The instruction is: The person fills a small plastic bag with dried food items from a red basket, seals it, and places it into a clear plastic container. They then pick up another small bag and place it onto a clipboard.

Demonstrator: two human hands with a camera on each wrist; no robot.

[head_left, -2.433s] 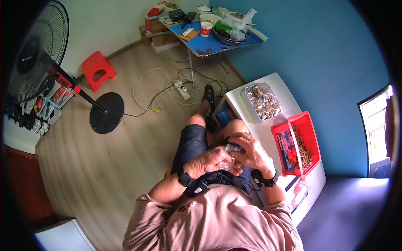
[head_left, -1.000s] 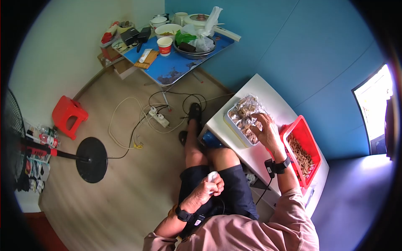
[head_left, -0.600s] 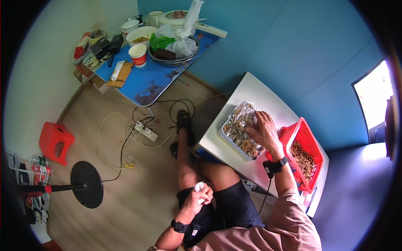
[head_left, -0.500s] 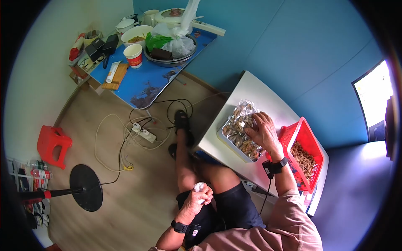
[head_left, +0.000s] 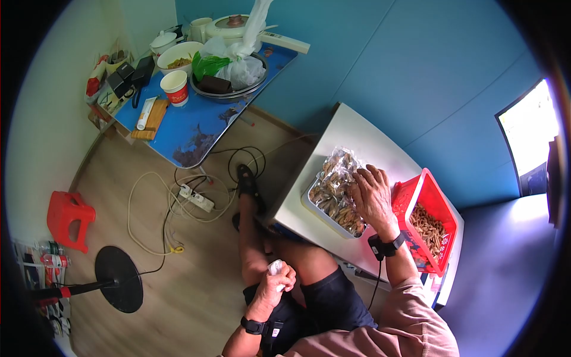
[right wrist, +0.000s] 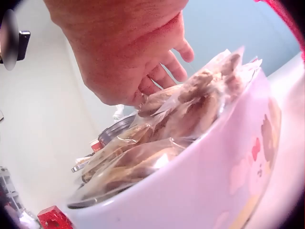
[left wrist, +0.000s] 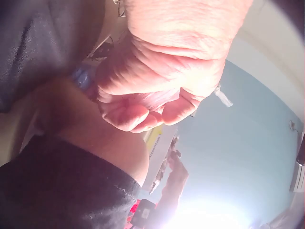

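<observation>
My left hand (head_left: 273,290) is held over the lap, its fingers curled round a crumpled piece of clear-white plastic (head_left: 275,267). In the left wrist view the curled fingers of the left hand (left wrist: 164,71) hide that piece. On the right, my right hand (head_left: 375,195) rests on small clear packets (head_left: 331,189) of brown, stick-like pieces, heaped in a rectangular container (head_left: 319,215). Seen from the right wrist, the right hand (right wrist: 128,57) has its fingers extended over the heap, above the container's pale printed wall (right wrist: 205,186).
A red basket (head_left: 450,229) of loose brown pieces (head_left: 428,229) stands beside the container on the white cabinet (head_left: 297,205). Ahead are a blue folding table (head_left: 199,122) with dishes and a cup, a power strip (head_left: 197,199), cables, a red stool (head_left: 70,220) and a fan base (head_left: 119,279).
Both hands were together on clear plastic over the lap. The right hand has since left it and moved onto the packets; the left keeps the plastic. The head view has turned.
</observation>
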